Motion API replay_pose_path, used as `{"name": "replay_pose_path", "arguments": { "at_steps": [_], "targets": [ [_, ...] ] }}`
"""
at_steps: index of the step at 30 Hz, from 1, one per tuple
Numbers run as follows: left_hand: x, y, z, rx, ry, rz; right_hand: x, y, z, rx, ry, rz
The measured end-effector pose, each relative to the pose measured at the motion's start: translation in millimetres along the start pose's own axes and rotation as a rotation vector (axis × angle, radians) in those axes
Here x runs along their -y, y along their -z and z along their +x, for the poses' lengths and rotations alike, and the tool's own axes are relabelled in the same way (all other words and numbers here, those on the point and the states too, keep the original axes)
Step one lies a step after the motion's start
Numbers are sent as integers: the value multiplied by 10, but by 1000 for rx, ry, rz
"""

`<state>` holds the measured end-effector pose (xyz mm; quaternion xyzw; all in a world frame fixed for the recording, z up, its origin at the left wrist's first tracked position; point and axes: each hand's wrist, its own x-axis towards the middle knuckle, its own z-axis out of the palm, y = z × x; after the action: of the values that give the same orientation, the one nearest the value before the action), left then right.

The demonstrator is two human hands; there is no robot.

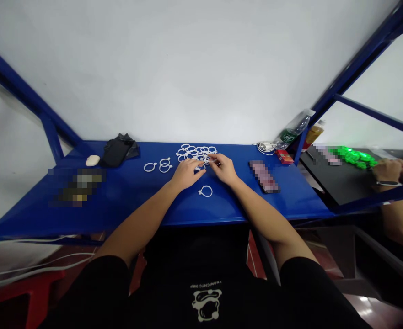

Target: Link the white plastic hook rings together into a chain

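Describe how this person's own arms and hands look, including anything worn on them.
The left hand and right hand are ungloved, with no watch or band visible at either wrist. Both forearms are uncovered below short, plain black sleeves. The sleeves belong to a black shirt with a pale cartoon print and small lettering.

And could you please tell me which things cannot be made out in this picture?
All in the head view:
Some white rings: partly hidden by the left hand.
Whether the right hand grips a ring: too small.
Dark item, table's left: pixelated.
Phone-shaped item: pixelated.
Red stool: cut by the left edge.
Co-worker's forearm: cut by the right edge.
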<state>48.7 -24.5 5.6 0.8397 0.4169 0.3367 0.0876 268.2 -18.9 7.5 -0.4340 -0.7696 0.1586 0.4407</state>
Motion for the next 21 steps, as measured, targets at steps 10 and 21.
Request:
{"name": "replay_pose_path", "arguments": {
  "at_steps": [10, 21],
  "targets": [
    [-15, 51, 13, -130, 54, 18, 127, -16, -28, 40, -7, 141],
    [-17, 23, 0, -230, -86, -45, 198, -2, -46, 124, -69, 231]
  ]
}}
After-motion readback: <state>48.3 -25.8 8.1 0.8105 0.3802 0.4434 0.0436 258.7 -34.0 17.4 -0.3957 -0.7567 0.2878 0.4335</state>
